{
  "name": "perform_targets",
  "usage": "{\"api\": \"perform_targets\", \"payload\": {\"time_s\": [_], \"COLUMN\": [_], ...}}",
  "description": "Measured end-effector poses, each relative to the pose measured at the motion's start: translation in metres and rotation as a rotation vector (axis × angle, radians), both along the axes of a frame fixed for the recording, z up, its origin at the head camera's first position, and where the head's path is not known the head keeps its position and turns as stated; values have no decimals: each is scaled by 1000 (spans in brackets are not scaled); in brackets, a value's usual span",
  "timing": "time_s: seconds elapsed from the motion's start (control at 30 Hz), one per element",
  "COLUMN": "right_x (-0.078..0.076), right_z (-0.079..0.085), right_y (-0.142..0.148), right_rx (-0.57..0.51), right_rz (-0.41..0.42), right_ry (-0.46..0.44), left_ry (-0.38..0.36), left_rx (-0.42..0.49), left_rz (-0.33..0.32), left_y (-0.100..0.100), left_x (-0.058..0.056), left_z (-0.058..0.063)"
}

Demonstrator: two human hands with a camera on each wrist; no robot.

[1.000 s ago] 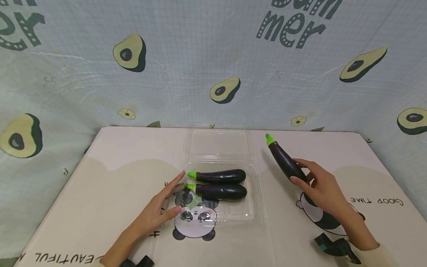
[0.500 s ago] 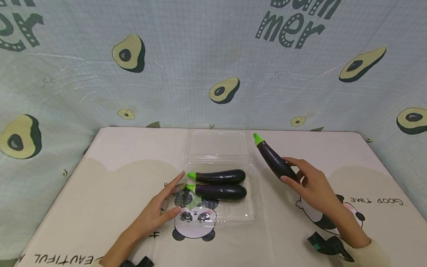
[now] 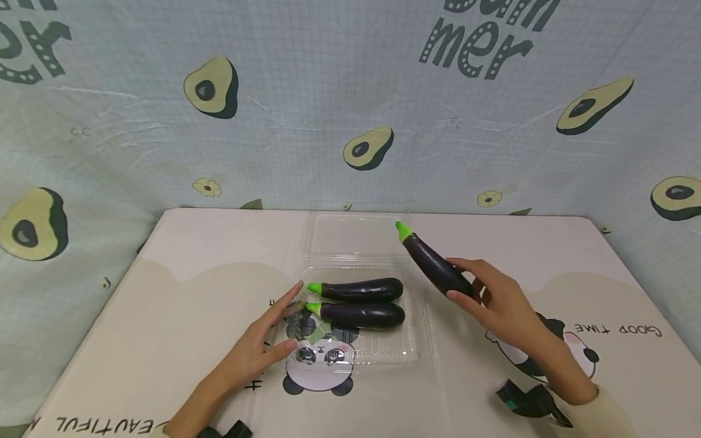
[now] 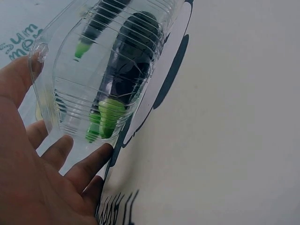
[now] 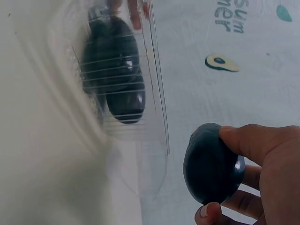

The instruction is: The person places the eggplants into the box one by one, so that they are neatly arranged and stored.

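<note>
My right hand (image 3: 495,301) grips a dark purple eggplant (image 3: 435,264) by its thick end, its green stem tilted up toward the far left. The right wrist view shows thumb and fingers round the blunt end of that eggplant (image 5: 211,164). It is held above the table, just right of a clear plastic clamshell box (image 3: 418,340). Inside the box two more eggplants, a rear one (image 3: 364,290) and a front one (image 3: 364,315), lie side by side with stems to the left. My left hand (image 3: 254,344), fingers spread, touches the box's left side, also in the left wrist view.
The box's transparent lid (image 3: 358,234) lies folded back toward the table's far edge. A printed cloth (image 3: 164,328) with panda drawings covers the table. Behind it hangs an avocado-patterned sheet (image 3: 306,91). A black wrist device (image 3: 528,401) sits by the right sleeve.
My right hand has moved left with the eggplant, bringing its stem over to the right edge of the lid. The left hand and the two boxed eggplants have stayed in place.
</note>
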State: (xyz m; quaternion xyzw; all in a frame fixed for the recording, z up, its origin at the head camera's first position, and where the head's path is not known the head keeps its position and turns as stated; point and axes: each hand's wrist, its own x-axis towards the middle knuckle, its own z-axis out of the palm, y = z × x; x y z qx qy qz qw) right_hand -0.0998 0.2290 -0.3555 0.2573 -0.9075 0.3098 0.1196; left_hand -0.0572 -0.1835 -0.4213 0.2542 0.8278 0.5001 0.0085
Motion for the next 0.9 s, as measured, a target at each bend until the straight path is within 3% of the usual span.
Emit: {"api": "perform_targets", "payload": {"time_s": [0.9], "right_x": [1], "right_z": [0], "right_y": [-34], "right_rx": [-55], "right_rz": [193], "right_ry": [12], "left_ry": [11], "left_rx": [-6], "left_rz": [-7], "left_y": [-1], "left_x": [-1], "left_z": [-1]}}
